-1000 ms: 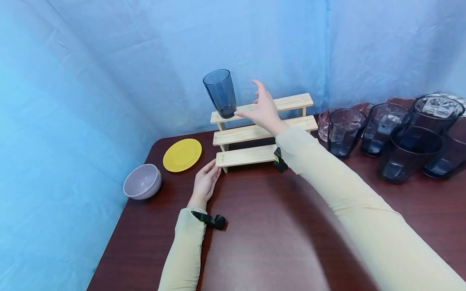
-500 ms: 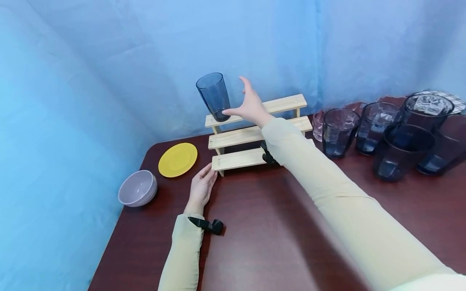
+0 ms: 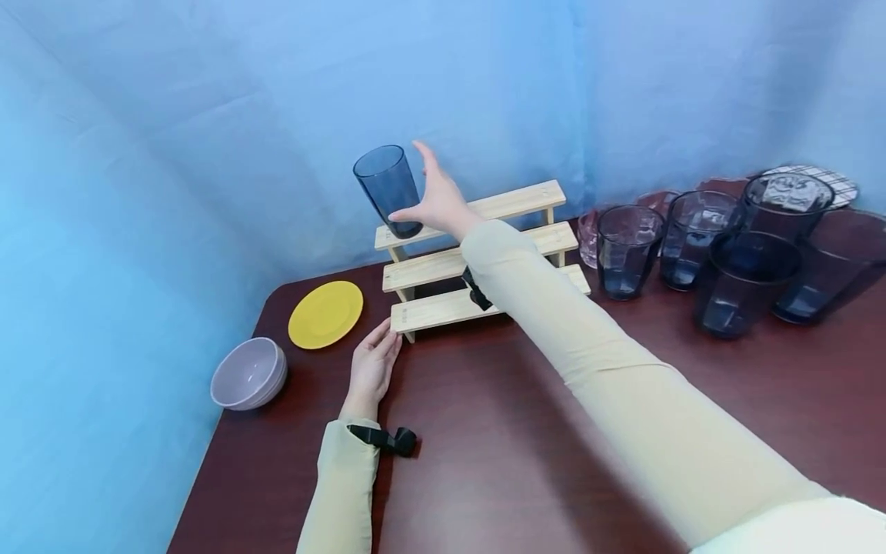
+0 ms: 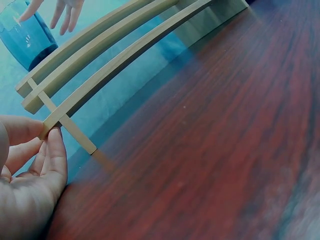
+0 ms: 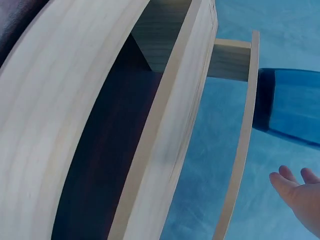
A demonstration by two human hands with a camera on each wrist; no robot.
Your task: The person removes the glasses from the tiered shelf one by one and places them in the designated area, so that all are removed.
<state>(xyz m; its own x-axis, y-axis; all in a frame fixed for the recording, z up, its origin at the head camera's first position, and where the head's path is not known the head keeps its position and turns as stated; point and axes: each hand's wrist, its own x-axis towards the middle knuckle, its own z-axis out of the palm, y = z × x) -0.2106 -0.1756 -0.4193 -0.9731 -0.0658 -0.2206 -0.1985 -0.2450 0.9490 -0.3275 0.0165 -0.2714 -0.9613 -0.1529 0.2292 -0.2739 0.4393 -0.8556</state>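
Observation:
A tall blue glass [image 3: 388, 185] stands upright at the left end of the top step of a three-step wooden riser [image 3: 432, 309]. My right hand [image 3: 443, 201] is beside the glass on its right, fingers spread and thumb reaching across its lower part in the head view. In the right wrist view a gap shows between these fingers [image 5: 286, 184] and the glass [image 5: 295, 105]. My left hand [image 3: 370, 369] pinches the left end of the riser's lowest step, thumb and fingers on either side of the board [image 4: 80, 95] in the left wrist view.
A yellow plate [image 3: 325, 314] and a lilac bowl [image 3: 251, 375] sit left of the riser. Several dark tumblers [image 3: 626, 254] crowd the right, with a pink glass [image 3: 588, 238] and a checked cloth [image 3: 841, 188] behind. Blue curtains [image 3: 277, 138] hang behind the dark red table [image 3: 457, 462].
My right hand has moved left, closer to the glass. The left hand keeps its hold on the riser. The head view has turned slightly to the right.

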